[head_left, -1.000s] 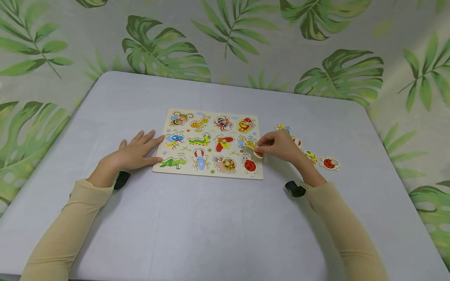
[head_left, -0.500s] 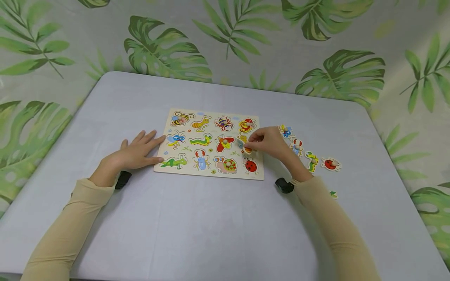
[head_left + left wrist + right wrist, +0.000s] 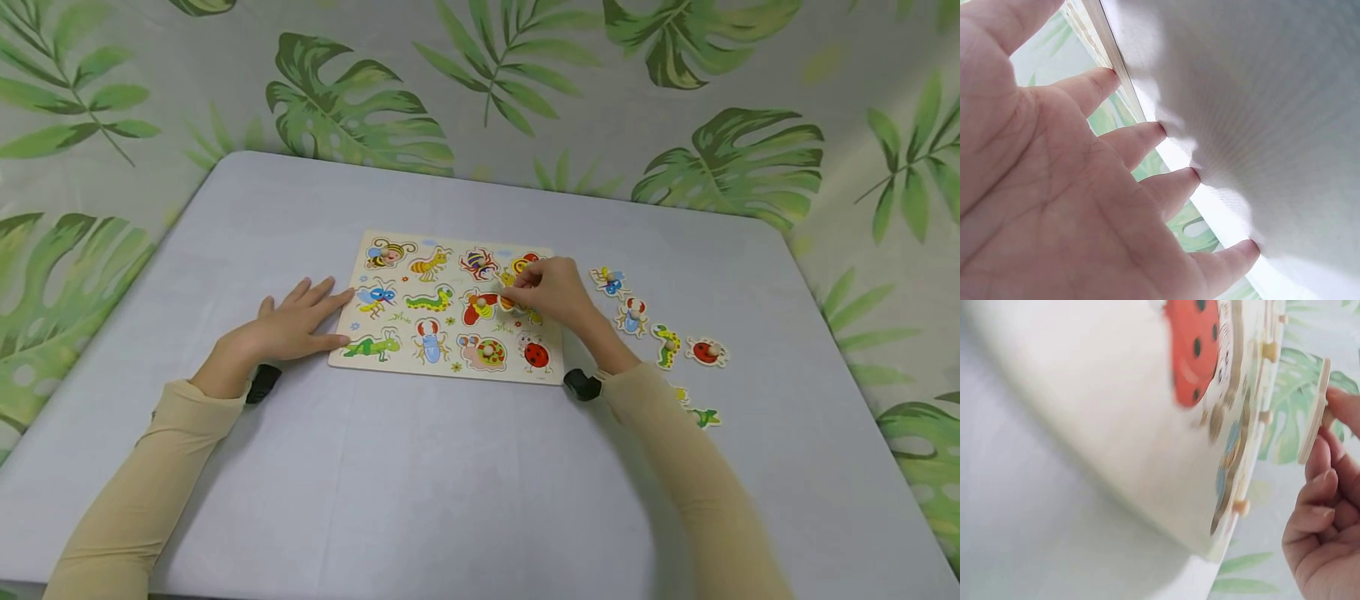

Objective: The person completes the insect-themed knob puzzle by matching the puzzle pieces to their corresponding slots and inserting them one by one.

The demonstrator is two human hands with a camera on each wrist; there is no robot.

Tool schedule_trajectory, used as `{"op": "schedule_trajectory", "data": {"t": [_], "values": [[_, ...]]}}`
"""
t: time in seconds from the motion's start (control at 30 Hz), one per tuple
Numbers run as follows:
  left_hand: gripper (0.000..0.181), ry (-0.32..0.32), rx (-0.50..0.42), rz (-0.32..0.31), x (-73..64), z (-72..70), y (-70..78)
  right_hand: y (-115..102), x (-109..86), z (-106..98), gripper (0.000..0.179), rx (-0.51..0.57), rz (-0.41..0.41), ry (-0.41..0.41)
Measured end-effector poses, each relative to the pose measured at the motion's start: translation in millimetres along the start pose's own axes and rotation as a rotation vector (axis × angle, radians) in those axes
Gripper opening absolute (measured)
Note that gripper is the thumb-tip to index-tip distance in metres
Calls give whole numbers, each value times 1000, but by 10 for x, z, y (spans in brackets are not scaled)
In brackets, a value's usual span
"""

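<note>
Two beige sleeves (image 3: 112, 508) come in from the bottom and are cut off there. Beside the right one lies a green grasshopper piece (image 3: 703, 417); just past that, the sleeve covers most of a yellow-marked piece (image 3: 681, 395), too little showing to say which insect it is. Farther on, the left hand (image 3: 281, 329) holds nothing: its fingers are spread and fairly straight, with thumb and forefinger touching the left edge of the wooden insect puzzle board (image 3: 411, 367). That light brace looks worth keeping against sliding. The right hand (image 3: 551, 287) pinches an orange-striped insect piece (image 3: 508, 302) between thumb and fingertips, tilted and clear above the board's right half. To seat it well, level it, turn it to match its outline, perhaps the knobless ant recess (image 3: 429, 265), and lower it straight without nudging the knobbed spider piece (image 3: 478, 265). The right wrist view has the held piece edge-on, so its printed face is hidden there. The hand also hides part of a red-winged butterfly piece (image 3: 531, 257). Farthest is the leaf-print backdrop (image 3: 360, 108).
</note>
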State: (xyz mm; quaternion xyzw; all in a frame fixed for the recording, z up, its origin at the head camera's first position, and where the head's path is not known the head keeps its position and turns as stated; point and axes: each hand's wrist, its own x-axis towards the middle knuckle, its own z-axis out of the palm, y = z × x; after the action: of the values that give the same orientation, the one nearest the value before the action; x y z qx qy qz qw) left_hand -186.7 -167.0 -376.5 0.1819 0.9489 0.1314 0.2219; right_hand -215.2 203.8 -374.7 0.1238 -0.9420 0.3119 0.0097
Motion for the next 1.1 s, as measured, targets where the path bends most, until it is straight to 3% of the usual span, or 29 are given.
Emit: {"op": "schedule_trajectory", "data": {"t": [0.47, 1.1], "values": [[74, 3, 9, -4, -18, -9, -8, -192, 171, 182, 30, 74, 124, 60], [75, 1, 0, 1, -11, 4, -23, -446, 431, 366, 34, -19, 213, 57]]}}
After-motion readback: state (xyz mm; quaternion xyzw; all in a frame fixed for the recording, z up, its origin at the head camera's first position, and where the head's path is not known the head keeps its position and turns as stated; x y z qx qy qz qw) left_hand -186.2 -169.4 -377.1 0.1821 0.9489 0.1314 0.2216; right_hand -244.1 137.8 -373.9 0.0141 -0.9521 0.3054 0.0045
